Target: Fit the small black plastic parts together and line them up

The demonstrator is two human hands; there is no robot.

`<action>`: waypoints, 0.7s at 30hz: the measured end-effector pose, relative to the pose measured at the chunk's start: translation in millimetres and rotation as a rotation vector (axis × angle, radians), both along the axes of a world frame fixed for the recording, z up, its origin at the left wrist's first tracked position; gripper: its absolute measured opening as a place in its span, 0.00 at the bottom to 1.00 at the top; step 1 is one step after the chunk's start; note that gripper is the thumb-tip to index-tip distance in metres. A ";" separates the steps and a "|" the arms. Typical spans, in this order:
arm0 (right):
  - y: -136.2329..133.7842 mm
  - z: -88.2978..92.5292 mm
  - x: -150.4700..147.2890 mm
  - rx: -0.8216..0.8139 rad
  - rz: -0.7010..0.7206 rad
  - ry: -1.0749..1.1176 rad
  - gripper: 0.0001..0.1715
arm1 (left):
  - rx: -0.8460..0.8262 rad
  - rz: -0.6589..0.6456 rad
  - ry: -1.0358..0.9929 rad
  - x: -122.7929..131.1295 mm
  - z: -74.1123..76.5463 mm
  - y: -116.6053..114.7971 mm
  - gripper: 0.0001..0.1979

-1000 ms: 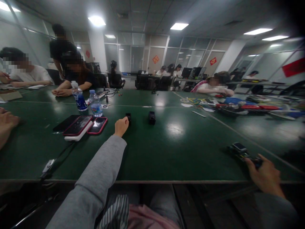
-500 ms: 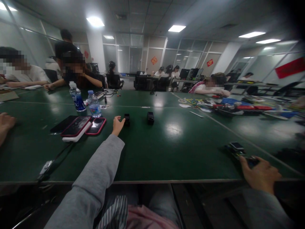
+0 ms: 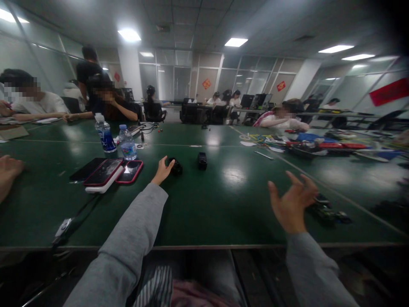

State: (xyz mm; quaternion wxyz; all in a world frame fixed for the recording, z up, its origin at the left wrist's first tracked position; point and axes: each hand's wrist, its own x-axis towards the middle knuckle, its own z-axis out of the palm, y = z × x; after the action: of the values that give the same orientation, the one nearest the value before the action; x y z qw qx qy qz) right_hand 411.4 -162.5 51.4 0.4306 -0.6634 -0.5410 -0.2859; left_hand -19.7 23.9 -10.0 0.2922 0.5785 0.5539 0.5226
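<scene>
Now right hand lifted off dark gadget; fingers spread wide, empty. Gadget on worktop just right of it. Left hand loosely open, grip released; black block at its fingertips, now tilted. Second black block further right. Two bottles, blue labels unreadable. Three phones left of left hand.

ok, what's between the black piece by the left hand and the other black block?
Nothing: the head view shows only bare green table between the black piece and the black block.
</scene>
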 end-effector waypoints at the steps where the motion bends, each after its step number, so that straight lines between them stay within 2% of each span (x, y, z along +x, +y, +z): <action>1: 8.4 7.5 -32.2 -0.016 0.082 -0.016 0.39 | 0.007 -0.010 -0.009 0.2 1.0 -0.6 0.38; 3: 25.1 15.1 -96.2 -0.108 0.264 -0.085 0.33 | -0.008 -0.032 -0.030 0.0 4.2 -1.7 0.36; 6: 51.8 7.6 -176.9 -0.349 0.554 -0.263 0.29 | -0.027 -0.071 -0.044 0.0 12.2 -5.9 0.30; 8: 70.6 -4.8 -212.4 -0.465 0.657 -0.295 0.33 | -0.030 -0.110 -0.051 1.2 18.9 -11.0 0.28; 10: 87.1 -16.5 -230.8 -0.533 0.686 -0.256 0.37 | -0.038 -0.166 -0.050 3.3 25.3 -16.7 0.27; 12: 97.8 -23.2 -233.9 -0.570 0.710 -0.205 0.34 | -0.054 -0.189 -0.045 5.6 30.6 -21.9 0.27; 15: 98.1 -22.8 -216.7 -0.608 0.838 -0.175 0.29 | -0.073 -0.187 -0.058 8.1 35.8 -26.8 0.26; 19: 71.4 -19.1 -164.0 -0.657 0.985 -0.170 0.33 | -0.100 -0.195 -0.088 8.5 36.3 -26.8 0.25; 21: 51.3 -22.7 -126.1 -0.642 0.929 -0.168 0.32 | -0.108 -0.209 -0.098 7.4 33.3 -24.1 0.24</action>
State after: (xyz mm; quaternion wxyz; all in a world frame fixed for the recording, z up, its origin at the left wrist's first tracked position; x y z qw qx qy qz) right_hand 285.3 -111.2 28.7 0.2433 -0.4286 -0.8680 0.0601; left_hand -12.3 -0.1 23.2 0.4025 0.5901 0.5031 0.4866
